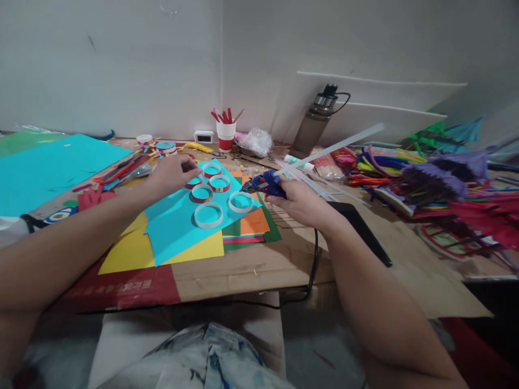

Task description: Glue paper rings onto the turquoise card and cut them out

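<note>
My right hand (302, 202) is wrapped round a blue hot glue gun (265, 183), whose nozzle points left over a white ring (240, 201). A long translucent glue stick (340, 146) sticks out behind the gun. My left hand (172, 175) is closed, its fingertips pinched at the rim of a red ring (193, 182), partly hidden by them. Several red and white rings, seemingly cut from paper cups, stand on a blue paper sheet (170, 237). Nearest me is a plain white ring (208, 215). Yellow paper (125, 251) lies underneath.
A paper cup (226, 135) holds red strips at the back, near a small digital clock (204, 136). A dark bottle (314, 124) leans by the wall. Pipe cleaners (377, 165) are heaped at right. The gun's cable (314, 265) hangs over the table edge.
</note>
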### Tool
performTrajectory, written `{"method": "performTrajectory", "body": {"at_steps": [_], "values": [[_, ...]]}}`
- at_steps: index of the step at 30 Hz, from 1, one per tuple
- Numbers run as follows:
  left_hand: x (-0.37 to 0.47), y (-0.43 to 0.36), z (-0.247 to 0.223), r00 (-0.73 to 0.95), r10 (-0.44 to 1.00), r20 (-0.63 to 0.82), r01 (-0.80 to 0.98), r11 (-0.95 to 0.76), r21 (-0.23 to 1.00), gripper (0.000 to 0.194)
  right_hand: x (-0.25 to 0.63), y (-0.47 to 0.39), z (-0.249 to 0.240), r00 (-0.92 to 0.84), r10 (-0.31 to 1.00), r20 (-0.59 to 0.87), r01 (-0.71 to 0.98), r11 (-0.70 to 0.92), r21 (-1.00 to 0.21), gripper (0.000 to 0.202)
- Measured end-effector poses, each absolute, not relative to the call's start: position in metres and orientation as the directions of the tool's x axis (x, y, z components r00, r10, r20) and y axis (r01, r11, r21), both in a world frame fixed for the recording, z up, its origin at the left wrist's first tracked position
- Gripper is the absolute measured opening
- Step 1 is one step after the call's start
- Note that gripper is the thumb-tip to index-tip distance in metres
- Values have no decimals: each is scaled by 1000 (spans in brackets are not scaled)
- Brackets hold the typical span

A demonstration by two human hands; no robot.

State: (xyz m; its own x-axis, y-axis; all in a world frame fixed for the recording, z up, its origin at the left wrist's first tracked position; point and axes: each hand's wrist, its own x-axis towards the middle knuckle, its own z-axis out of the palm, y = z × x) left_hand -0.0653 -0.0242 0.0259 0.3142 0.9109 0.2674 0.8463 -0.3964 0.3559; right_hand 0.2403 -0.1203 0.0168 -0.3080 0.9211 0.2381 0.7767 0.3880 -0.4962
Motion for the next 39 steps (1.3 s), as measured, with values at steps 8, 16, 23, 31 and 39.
{"method": "performTrajectory", "body": {"at_steps": [8, 16, 23, 31, 39], "values": [[-112, -9, 27, 265, 954, 143, 959, -276, 67, 32, 242, -119, 14, -275, 938, 211, 754, 346, -559, 18], [-126, 5, 14, 144, 989, -15, 987, -145, -71, 46, 242, -117, 11, -266, 946, 186, 776, 325, -541, 17], [-125, -2, 17, 179, 981, 79, 983, -181, 18, 42, 237, -119, 13, -274, 944, 185, 766, 331, -551, 17], [-77, -40, 31, 382, 880, 283, 810, -466, 355, 28, 240, -120, 14, -244, 952, 186, 818, 305, -487, 15], [-17, -59, 15, 552, 817, 168, 699, -563, 441, 31, 240, -120, 15, -257, 947, 191, 817, 319, -481, 15]]}}
